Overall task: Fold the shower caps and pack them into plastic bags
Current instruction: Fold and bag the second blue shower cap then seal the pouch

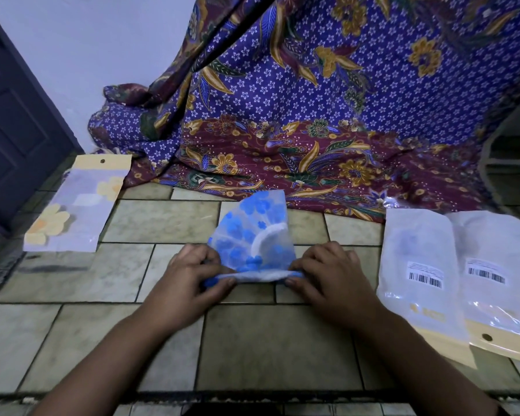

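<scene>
On the tiled floor (pixel 162 223), mid-frame: translucent shower cap with blue flower print (pixel 252 235), partly folded, far part standing up in a fan shape, white elastic band curving across it. Near edge is folded into a flat strip lying along the floor. Left hand (pixel 189 277) pinches the strip's left end, fingers curled over it. Right hand (pixel 327 274) pinches the right end the same way. Both hands low, at floor level.

Left side: plastic bag with yellow flower print and yellow header (pixel 75 205), flat on the tiles, well apart from the cap. Right side: two plastic bags with barcode labels (pixel 463 280), overlapping, yellow headers toward the camera; contents look pale blue but too hazy to confirm.

Behind the cap: purple and maroon batik cloth (pixel 312 115) draped down onto the floor. Dark door (pixel 15 124) at far left.
</scene>
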